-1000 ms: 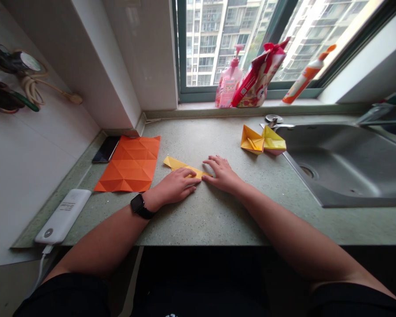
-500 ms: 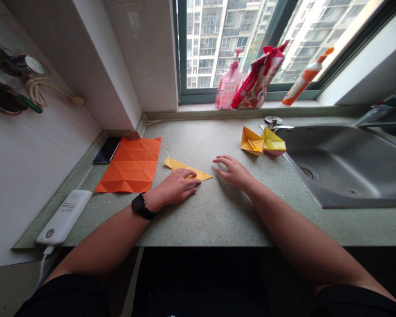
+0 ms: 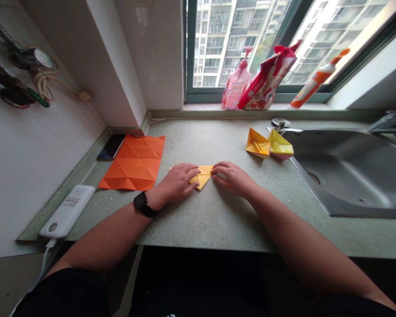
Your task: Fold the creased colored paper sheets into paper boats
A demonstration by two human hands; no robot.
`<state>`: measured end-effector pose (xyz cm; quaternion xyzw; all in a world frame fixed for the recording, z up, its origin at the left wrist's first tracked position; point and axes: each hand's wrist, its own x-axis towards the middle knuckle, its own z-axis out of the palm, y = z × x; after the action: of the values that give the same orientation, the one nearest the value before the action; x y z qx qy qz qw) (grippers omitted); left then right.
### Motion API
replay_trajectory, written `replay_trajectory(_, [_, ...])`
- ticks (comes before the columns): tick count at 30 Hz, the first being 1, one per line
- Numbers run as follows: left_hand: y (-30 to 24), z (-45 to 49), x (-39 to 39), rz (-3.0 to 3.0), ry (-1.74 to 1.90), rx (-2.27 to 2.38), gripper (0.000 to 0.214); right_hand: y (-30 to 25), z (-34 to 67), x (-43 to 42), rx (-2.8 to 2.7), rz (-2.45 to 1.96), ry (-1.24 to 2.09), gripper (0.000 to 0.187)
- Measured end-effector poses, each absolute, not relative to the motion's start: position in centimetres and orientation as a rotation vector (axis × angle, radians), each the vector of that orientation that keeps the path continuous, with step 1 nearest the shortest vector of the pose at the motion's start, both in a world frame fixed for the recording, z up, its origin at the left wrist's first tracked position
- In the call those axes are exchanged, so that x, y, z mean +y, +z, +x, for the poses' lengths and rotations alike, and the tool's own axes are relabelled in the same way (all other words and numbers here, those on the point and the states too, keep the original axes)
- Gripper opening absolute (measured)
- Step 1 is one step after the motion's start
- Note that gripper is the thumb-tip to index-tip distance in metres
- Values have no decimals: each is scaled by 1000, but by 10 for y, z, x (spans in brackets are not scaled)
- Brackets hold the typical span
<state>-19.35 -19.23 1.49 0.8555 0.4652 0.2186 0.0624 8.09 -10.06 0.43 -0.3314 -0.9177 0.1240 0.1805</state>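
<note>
A folded piece of yellow paper (image 3: 203,175) lies on the counter between my hands. My left hand (image 3: 181,180) covers its left part, with thumb and fingers closed about it. At the paper's right corner, the fingertips of my right hand (image 3: 230,177) pinch the edge. Left of my hands is a creased orange sheet (image 3: 135,162) spread flat. Toward the sink stand two folded paper boats, one orange-yellow (image 3: 258,143) and one lighter yellow (image 3: 280,144), touching each other.
A phone (image 3: 111,147) lies by the orange sheet, and a white power bank (image 3: 67,211) with a cable sits at the left edge. The steel sink (image 3: 356,171) is on the right. A pump bottle (image 3: 236,88), a red bag (image 3: 267,81) and an orange-white bottle (image 3: 315,83) stand on the sill.
My right hand has come to the yellow paper and gripped its right corner. The paper has turned and now shows a downward-pointing flap. My left hand remains on it.
</note>
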Motion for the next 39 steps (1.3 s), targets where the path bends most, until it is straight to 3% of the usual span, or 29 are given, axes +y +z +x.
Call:
replay_trajectory(8, [23,-210,-188,2563,534,1417,25,1,97,-78,-2448,-1179,363,20])
replay_trajectory(15, [21,-206,-189,2619,525,1434,24,-4,86,-86,-2377,-1023,234,33])
replay_trajectory(30, [25,-201,-190,2606,581,1455,7,-3,60,-105,-2583,-757,333,22])
replay_trajectory(39, [25,-203,-188,2637,585,1469,14,-5,61,-104,-2579,-750,377,23])
